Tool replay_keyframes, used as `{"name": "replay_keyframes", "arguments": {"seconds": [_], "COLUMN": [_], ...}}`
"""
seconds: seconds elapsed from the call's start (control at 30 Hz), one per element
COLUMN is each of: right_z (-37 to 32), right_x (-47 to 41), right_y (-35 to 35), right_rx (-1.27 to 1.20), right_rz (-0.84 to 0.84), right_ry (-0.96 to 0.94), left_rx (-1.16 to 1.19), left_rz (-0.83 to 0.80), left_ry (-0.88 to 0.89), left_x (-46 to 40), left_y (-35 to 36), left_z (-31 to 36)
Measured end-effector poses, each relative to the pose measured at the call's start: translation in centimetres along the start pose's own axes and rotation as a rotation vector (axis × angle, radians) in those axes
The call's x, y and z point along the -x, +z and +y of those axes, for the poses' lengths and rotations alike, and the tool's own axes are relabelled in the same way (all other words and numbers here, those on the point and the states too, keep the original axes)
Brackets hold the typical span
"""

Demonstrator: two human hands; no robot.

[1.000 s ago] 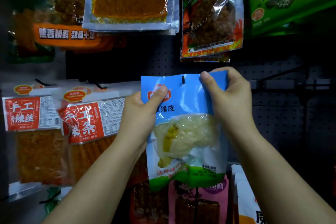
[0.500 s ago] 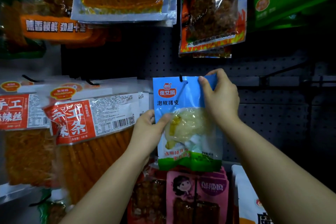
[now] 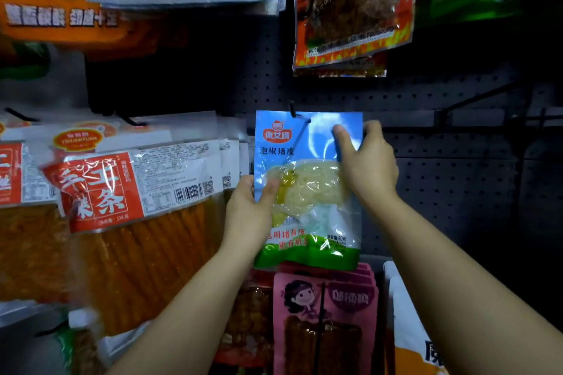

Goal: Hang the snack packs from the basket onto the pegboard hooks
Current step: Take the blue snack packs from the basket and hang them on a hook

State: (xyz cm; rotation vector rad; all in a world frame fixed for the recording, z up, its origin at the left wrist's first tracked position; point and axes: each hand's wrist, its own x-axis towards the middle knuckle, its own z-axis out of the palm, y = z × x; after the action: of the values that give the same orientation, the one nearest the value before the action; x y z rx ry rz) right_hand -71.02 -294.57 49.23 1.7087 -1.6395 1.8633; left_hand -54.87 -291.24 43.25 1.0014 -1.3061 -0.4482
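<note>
Both raised hands, left hand (image 3: 248, 210) and right hand (image 3: 370, 167), seemingly pinch the blue pack (image 3: 307, 192)

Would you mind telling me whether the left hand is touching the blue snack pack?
Touching. The head view shows the left hand gripping the blue snack pack at its left edge, thumb pressed on the front.

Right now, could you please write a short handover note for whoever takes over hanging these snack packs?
Left hand: gripping the blue snack pack at its left edge, mid-height.
Right hand: pinching the pack's upper right part.
Pack: its top hole is threaded onto the black hook on the pegboard; both hands are on it.
Done: this pack is on its hook.
Left: let go, check that it hangs freely, fetch the next pack. The basket is out of view.
</note>
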Motion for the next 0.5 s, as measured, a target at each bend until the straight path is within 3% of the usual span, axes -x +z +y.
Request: {"name": "replay_keyframes", "arguments": {"seconds": [0.2,0.5], "right_z": [3.8,8.9], "right_x": [7.5,17.6], "right_y": [-0.1,-1.2], "right_rx": [-0.347,-0.384], "right_rz": [-0.098,-0.248], "right_ry": [0.041,0.206], "left_rx": [0.104,0.159], "left_rz": [-0.061,-0.052], "left_ry": [-0.062,-0.298], "left_x": [3.5,9.1], "left_y": [0.4,0.0], "left_z": [-3.0,-8.7]}}
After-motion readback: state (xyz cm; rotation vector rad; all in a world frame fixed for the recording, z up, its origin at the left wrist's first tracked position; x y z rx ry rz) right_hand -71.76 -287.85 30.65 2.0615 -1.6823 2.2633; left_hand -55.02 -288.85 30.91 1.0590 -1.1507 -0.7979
